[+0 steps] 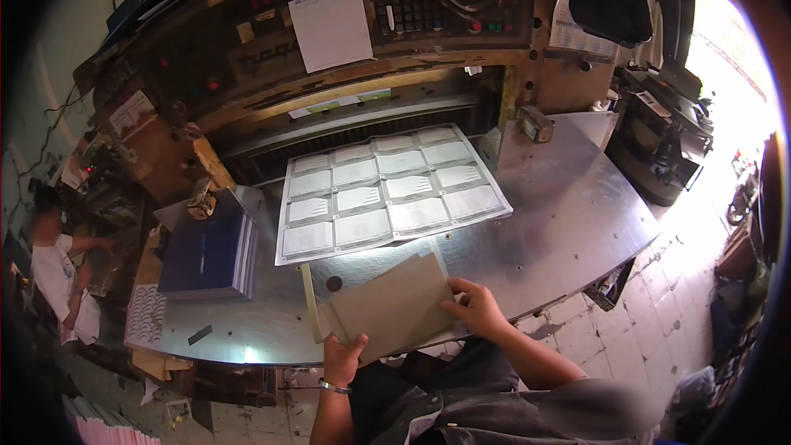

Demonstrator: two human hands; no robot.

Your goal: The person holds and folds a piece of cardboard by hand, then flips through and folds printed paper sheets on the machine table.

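Note:
Several grey-beige cardboard sheets (395, 301) lie fanned unevenly at the table's near edge, partly over my lap. My left hand (342, 356) grips their lower left corner, thumb on top and fingers hidden beneath. At the right edge, my right hand (476, 306) pinches the boards between thumb and fingers. A narrow pale strip (311, 303) of board stands along their left side. Just beyond them, a large printed sheet (391, 189) with a grid of page panels lies on the metal table, its far edge by the machine's opening.
A stack of dark blue covers (206, 255) sits on the left of the metal table (568, 222). The cutting machine's panel (395, 16) with buttons rises behind. Metal blocks (535, 124) stand near the opening. A small dark scrap (199, 334) lies front left. Another person (62, 280) is far left.

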